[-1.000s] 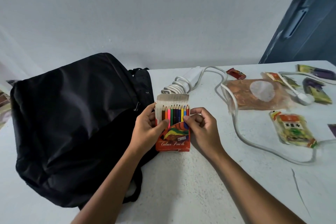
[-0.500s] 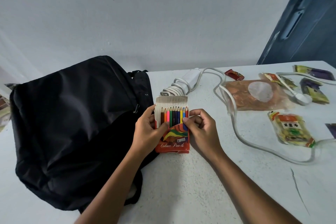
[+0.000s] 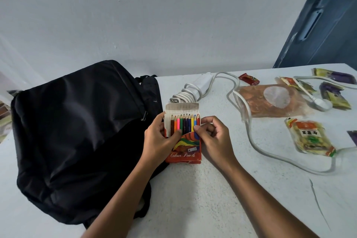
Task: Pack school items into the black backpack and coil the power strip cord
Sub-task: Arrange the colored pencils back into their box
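An orange box of colour pencils (image 3: 185, 150) stands on its lower end on the white table (image 3: 222, 199), flap open, several pencil tips showing. My left hand (image 3: 160, 141) grips its left side, thumb across the front. My right hand (image 3: 214, 141) holds the right side, thumb on the pencils. The black backpack (image 3: 77, 121) lies to the left, touching my left hand. Behind the box sits the white power strip (image 3: 202, 85) with part of its cord bundled; the remaining cord (image 3: 251, 133) trails loosely to the right, its plug (image 3: 320, 103) lying far right.
Snack packets lie on the right: a large brown one (image 3: 270, 102), a yellow-orange one (image 3: 309, 137), a small red one (image 3: 248, 79), and several at the far edge (image 3: 334, 94). A grey wall rises behind the table, with a dark door (image 3: 328, 25) at the right.
Both hands and the pencil box have stayed almost in place; my right thumb shifts slightly on the pencils. The view has tilted a little.
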Demonstrator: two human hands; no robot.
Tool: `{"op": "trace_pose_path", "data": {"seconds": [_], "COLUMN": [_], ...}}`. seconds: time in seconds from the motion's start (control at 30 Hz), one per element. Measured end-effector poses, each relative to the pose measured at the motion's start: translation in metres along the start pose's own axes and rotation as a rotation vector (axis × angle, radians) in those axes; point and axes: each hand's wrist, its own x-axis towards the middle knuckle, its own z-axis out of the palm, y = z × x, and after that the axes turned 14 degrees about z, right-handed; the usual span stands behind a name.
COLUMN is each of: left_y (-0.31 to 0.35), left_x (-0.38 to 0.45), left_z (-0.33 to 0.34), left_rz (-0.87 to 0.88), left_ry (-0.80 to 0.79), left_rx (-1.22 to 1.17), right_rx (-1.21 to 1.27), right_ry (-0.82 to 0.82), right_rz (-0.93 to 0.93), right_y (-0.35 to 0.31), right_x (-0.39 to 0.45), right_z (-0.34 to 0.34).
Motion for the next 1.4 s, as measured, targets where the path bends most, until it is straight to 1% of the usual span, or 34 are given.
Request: {"op": "trace_pose_path", "data": {"seconds": [0.5,1.13,1.2,1.3,1.4], "left_y": [0.001,0.01,0.008,0.008,0.009], "left_x": [-0.001,-0.001,-0.001,-0.001,0.0], "left_z": [0.005,0.013,0.014,0.015,0.016], "left_rz": [0.038,0.025,0.02,0.014,0.0], "left_ry": [0.048,0.092,0.094,0.102,0.104], "left_rx": [0.132,0.199,0.214,0.227,0.233], "right_rx": [0.002,0.005,0.051,0.151,0.152], "right_ry": [-0.003,-0.019,-0.02,-0.067,-0.06], "right_rz": [-0.026,-0.007,0.024,0.082,0.079], "right_y": [0.002,-0.002,-0.002,-0.003,-0.004], "right_x": [-0.001,-0.001,-0.001,0.0,0.0], "right_z": [0.0,-0.002,-0.001,-0.001,-0.002]}}
